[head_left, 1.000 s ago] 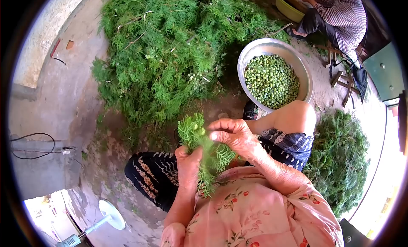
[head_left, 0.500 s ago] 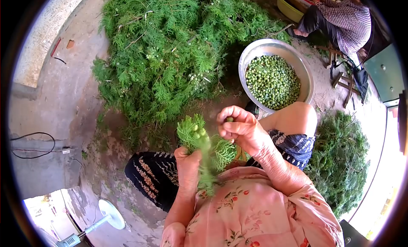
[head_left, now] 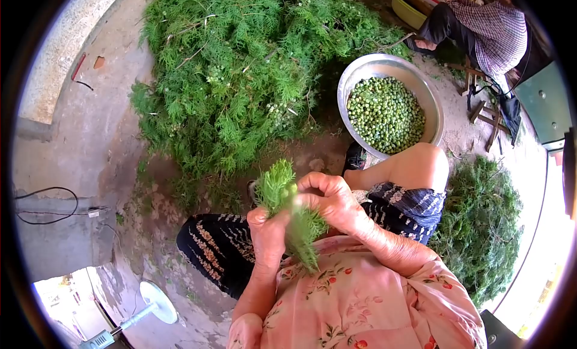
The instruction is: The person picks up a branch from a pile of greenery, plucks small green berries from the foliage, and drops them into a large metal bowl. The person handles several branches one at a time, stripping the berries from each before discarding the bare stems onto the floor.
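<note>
My left hand (head_left: 267,233) is closed around the stem of a feathery green conifer sprig (head_left: 276,183), held upright above my lap with its lower fronds hanging toward my shirt. My right hand (head_left: 338,206) meets the sprig from the right, thumb and fingers pinched at a round green berry (head_left: 293,188). Its fingertips are slightly blurred and partly hide the berry. Beyond my right knee, a wide metal basin (head_left: 434,105) holds many loose green berries (head_left: 384,116).
A large heap of cut green branches (head_left: 234,66) lies ahead. A smaller branch pile (head_left: 481,229) is at the right. Another person (head_left: 490,33) sits at the top right beside a yellow tub (head_left: 409,11). A white fan (head_left: 157,302) stands at lower left.
My right hand, which held a berry apart from the sprig, has moved left and down onto the sprig. The left hand stays nearly in place. The sprig has turned a little.
</note>
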A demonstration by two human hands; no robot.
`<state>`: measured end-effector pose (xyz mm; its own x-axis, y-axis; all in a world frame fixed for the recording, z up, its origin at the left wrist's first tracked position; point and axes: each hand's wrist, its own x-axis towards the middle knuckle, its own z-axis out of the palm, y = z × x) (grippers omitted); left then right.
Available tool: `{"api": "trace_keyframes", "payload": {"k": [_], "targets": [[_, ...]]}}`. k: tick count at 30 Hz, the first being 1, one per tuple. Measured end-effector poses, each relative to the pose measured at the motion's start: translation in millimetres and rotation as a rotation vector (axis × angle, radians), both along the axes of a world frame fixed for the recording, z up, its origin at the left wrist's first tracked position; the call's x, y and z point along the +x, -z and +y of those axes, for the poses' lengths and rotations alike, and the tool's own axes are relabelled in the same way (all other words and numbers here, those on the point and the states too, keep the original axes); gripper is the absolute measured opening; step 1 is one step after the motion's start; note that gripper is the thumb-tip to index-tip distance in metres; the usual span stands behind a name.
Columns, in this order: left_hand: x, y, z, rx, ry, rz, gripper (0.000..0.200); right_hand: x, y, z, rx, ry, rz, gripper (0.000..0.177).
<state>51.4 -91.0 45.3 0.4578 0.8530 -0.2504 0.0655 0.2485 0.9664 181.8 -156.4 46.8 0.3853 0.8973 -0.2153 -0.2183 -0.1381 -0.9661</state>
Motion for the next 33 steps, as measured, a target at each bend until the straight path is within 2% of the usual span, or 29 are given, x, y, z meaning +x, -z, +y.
{"api": "trace_keyframes", "payload": {"k": [1, 2, 3, 4, 6, 7, 10, 14, 17, 19, 21, 24, 25, 27, 29, 33], "targets": [[-0.1, -2.3, -0.5, -0.001, 0.01, -0.007, 0.017, 1.8, -4.3, 0.3, -0.047, -0.021, 0.126, 0.016], [1.0, -7.8, 0.6, -0.133, -0.022, -0.022, 0.016, 2.9, -6.6, 0.4, -0.094, -0.041, 0.252, 0.015], [2.2, -13.3, 1.7, -0.264, -0.063, -0.037, 0.016, 2.0, -0.8, 1.9, 0.02, -0.018, 0.391, 0.012], [-5.8, 2.4, 2.6, -0.241, -0.005, -0.311, 0.013, 2.5, 0.4, 1.7, 0.044, -0.003, 0.447, 0.012], [-5.3, 3.1, 6.7, -0.037, 0.138, -0.149, 0.012, 5.2, 2.3, 0.1, 0.092, 0.026, 0.559, 0.013], [1.5, -9.5, 2.0, -0.079, 0.07, -0.038, 0.013, 9.5, 6.3, -0.5, 0.123, -0.01, 0.569, 0.017], [-1.6, 1.0, 2.8, -0.233, 0.018, -0.242, 0.014, 19.9, 0.2, -3.4, 0.088, -0.047, 0.632, 0.02], [-0.8, 2.2, 3.2, -0.094, 0.118, -0.059, 0.021, 9.4, 3.8, 1.4, 0.094, -0.003, 0.345, 0.022], [-1.9, 6.7, 0.5, -0.149, 0.072, -0.119, 0.016, 7.4, 18.8, 3.7, 0.11, -0.013, 0.146, 0.021], [-4.3, 9.9, 1.0, -0.237, 0.068, -0.179, 0.015, 9.5, 12.0, 2.4, 0.021, -0.021, 0.24, 0.02], [-1.6, -6.2, 0.5, -0.113, 0.136, -0.037, 0.01, 9.2, 0.7, 0.9, -0.108, 0.049, 0.421, 0.02], [2.2, -13.3, 3.8, -0.293, 0.093, -0.063, 0.009, 11.2, -3.2, -1.0, -0.101, 0.126, 0.705, 0.022], [4.5, -14.6, 5.1, -0.364, 0.084, -0.106, 0.01, 13.4, 3.1, -2.9, 0.051, 0.028, 0.716, 0.026], [3.9, -20.7, 3.0, -0.254, 0.082, -0.006, 0.011, 16.4, -0.5, -2.2, 0.03, -0.019, 0.67, 0.027], [-0.2, -8.0, 10.2, -0.435, 0.059, -0.015, 0.011, 14.9, 1.3, -1.0, 0.007, -0.042, 0.65, 0.026], [8.8, -24.3, 5.5, -0.512, 0.012, 0.016, 0.016, 8.7, 7.6, -2.0, -0.026, -0.087, 0.521, 0.025]]}}
